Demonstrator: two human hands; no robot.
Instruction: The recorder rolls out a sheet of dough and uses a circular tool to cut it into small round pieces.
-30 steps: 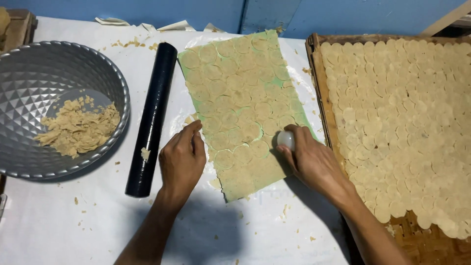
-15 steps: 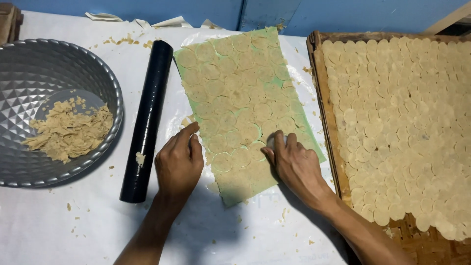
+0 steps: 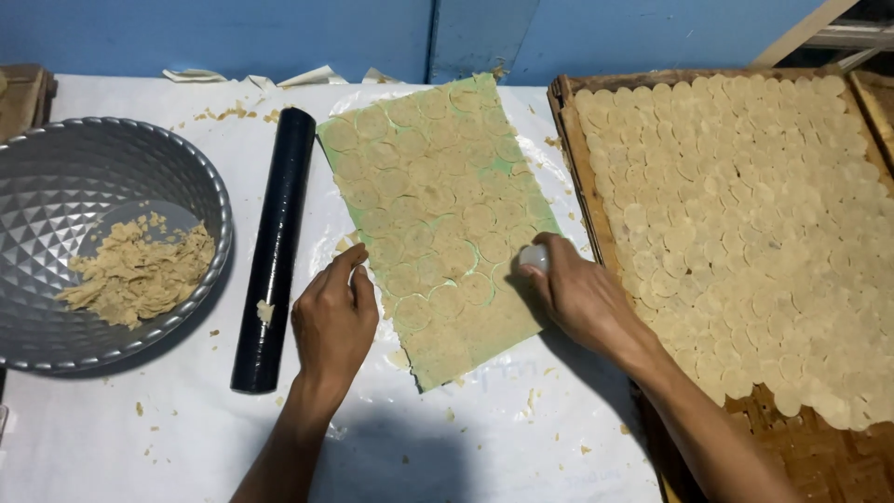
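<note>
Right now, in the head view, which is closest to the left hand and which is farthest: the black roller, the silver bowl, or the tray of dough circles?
From the left hand:
1. Roller, just to its left on the table.
2. Bowl, farther left, holding dough scraps.
3. Tray, far to the right, past the dough sheet and the right hand.

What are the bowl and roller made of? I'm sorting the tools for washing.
Bowl: looks like metal, dull grey with a pressed diamond pattern that catches the light. Roller: smooth glossy black cylinder, probably plastic or a wrapped pipe; I cannot tell which.
</note>
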